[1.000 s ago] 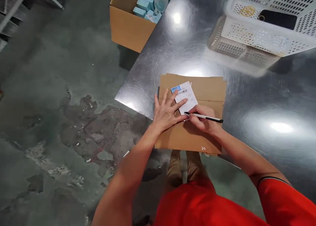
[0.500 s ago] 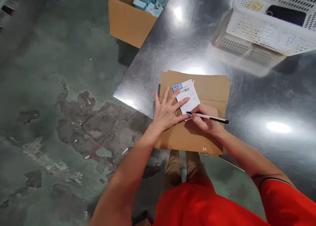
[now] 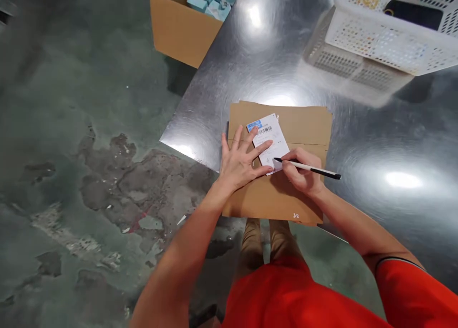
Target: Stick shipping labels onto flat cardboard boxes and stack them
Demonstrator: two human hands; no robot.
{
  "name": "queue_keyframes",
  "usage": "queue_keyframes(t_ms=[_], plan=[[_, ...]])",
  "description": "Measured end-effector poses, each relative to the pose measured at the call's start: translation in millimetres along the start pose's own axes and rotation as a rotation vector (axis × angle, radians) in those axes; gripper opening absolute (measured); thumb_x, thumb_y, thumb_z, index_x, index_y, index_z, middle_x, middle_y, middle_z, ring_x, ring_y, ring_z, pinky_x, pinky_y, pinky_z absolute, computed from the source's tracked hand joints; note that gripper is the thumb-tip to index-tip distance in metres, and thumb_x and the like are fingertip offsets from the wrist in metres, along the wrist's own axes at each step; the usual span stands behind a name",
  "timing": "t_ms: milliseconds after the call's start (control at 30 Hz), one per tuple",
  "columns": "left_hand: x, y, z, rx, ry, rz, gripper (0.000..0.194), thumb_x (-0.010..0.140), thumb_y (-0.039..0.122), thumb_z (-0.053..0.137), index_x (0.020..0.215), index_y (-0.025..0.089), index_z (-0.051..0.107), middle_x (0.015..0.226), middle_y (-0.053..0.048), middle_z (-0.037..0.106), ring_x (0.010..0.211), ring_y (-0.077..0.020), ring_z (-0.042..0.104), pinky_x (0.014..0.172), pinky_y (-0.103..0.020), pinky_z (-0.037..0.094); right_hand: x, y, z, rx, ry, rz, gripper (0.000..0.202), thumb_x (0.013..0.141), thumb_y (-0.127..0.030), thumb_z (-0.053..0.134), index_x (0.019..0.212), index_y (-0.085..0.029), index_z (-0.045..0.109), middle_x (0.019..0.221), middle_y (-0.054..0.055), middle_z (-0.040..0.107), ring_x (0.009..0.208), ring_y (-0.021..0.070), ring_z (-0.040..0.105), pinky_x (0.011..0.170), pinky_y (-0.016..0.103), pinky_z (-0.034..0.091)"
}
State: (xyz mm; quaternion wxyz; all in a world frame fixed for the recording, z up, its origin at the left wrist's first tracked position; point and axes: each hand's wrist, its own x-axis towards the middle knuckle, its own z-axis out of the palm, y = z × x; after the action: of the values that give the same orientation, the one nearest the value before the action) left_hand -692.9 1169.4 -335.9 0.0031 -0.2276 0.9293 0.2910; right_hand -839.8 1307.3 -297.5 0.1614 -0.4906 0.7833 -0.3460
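A white label slip (image 3: 276, 139) with a blue corner and a barcode lies tilted on flat brown cardboard (image 3: 304, 122). My left hand (image 3: 240, 163) rests spread on the cardboard, its fingertips over the slip's left side and lower edge. Pinched in my right hand (image 3: 304, 173) is a black and white pen (image 3: 311, 168), its dark tip at the lower part of the slip. Small dark marks show on the paper just left of the tip.
The cardboard lies at the near edge of a shiny metal table (image 3: 372, 142). A white perforated basket (image 3: 375, 41) holding a dark phone-like object stands at the upper right. Beyond the table's left edge is an open carton (image 3: 184, 32) with light blue boxes.
My right hand and the pen have shifted slightly right, uncovering small marks on the slip. My left hand stays spread in its place on the slip. The whole view has moved a little.
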Motion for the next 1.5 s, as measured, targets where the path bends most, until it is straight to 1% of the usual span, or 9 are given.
queue_keyframes(t_ms=[233,367,533,633,1033,1233,1300,1433,1500], plan=[[0,0,0.7,-0.007,0.004,-0.002,0.071,0.078,0.07,0.059,0.143,0.044,0.045,0.162,0.001,0.027,0.15,-0.0383,0.012,0.116,-0.067,-0.002,1,3,4,-0.025,-0.032,-0.075,0.011,0.083,-0.019,0.052,0.073,-0.022,0.056,0.061,-0.002,0.061,0.052,0.0124,0.052,0.054,0.027,0.04],[0,0,0.6,-0.008,0.005,0.004,0.071,0.078,0.071,0.058,0.143,0.045,0.045,0.162,0.001,0.026,0.15,-0.0382,0.012,0.116,-0.068,-0.003,0,2,2,-0.031,-0.055,-0.02,0.011,0.081,-0.02,0.053,0.071,-0.023,0.055,0.06,-0.001,0.061,0.052,0.0139,0.052,0.055,0.029,0.04],[0,0,0.1,-0.018,-0.003,-0.002,0.071,0.078,0.069,0.06,0.143,0.045,0.045,0.162,0.001,0.026,0.15,-0.0385,0.012,0.116,-0.068,-0.003,0,1,2,-0.026,-0.006,0.013,0.011,0.082,-0.021,0.053,0.072,-0.023,0.056,0.061,-0.001,0.06,0.053,0.0139,0.051,0.054,0.029,0.041],[0,0,0.4,-0.017,-0.004,-0.003,0.071,0.077,0.069,0.062,0.142,0.045,0.045,0.162,0.002,0.027,0.15,-0.0384,0.012,0.116,-0.067,-0.003,-1,2,0,-0.027,-0.018,0.039,0.01,0.08,-0.021,0.053,0.07,-0.023,0.055,0.061,-0.001,0.059,0.053,0.0144,0.051,0.055,0.03,0.041],[0,0,0.0,-0.033,0.015,0.01,0.07,0.079,0.07,0.058,0.143,0.046,0.044,0.162,0.002,0.027,0.15,-0.0388,0.013,0.116,-0.068,-0.003,2,-2,0,-0.011,-0.018,-0.019,0.012,0.081,-0.018,0.052,0.07,-0.022,0.056,0.059,-0.001,0.06,0.05,0.0131,0.05,0.052,0.028,0.039],[0,1,-1.1,-0.036,0.002,-0.001,0.07,0.078,0.069,0.06,0.143,0.045,0.045,0.162,0.002,0.027,0.15,-0.0383,0.012,0.117,-0.066,-0.002,0,0,-3,-0.009,-0.057,0.055,0.01,0.08,-0.022,0.054,0.07,-0.023,0.056,0.061,0.0,0.061,0.051,0.0141,0.051,0.053,0.03,0.041],[0,1,0.1,-0.037,-0.003,-0.006,0.071,0.077,0.068,0.062,0.142,0.045,0.046,0.162,0.003,0.027,0.15,-0.0383,0.012,0.117,-0.066,-0.002,0,4,0,0.049,-0.014,0.115,0.009,0.079,-0.023,0.056,0.069,-0.023,0.057,0.062,0.001,0.061,0.053,0.0148,0.052,0.054,0.03,0.042],[-1,-1,2.0,-0.033,-0.001,-0.008,0.07,0.078,0.063,0.065,0.142,0.044,0.046,0.162,0.001,0.026,0.15,-0.0379,0.012,0.116,-0.067,-0.002,1,10,8,0.42,0.165,0.36,0.006,0.083,-0.029,0.057,0.083,-0.023,0.058,0.061,-0.003,0.056,0.047,0.0121,0.049,0.046,0.027,0.04],[-1,-2,-1.0,-0.04,-0.005,-0.012,0.068,0.078,0.058,0.067,0.142,0.042,0.048,0.162,-0.001,0.027,0.15,-0.0376,0.012,0.116,-0.069,0.0,5,13,6,0.591,0.159,0.452,0.014,0.087,-0.035,0.057,0.095,-0.023,0.056,0.066,-0.004,0.059,0.045,0.0107,0.048,0.044,0.025,0.04]])
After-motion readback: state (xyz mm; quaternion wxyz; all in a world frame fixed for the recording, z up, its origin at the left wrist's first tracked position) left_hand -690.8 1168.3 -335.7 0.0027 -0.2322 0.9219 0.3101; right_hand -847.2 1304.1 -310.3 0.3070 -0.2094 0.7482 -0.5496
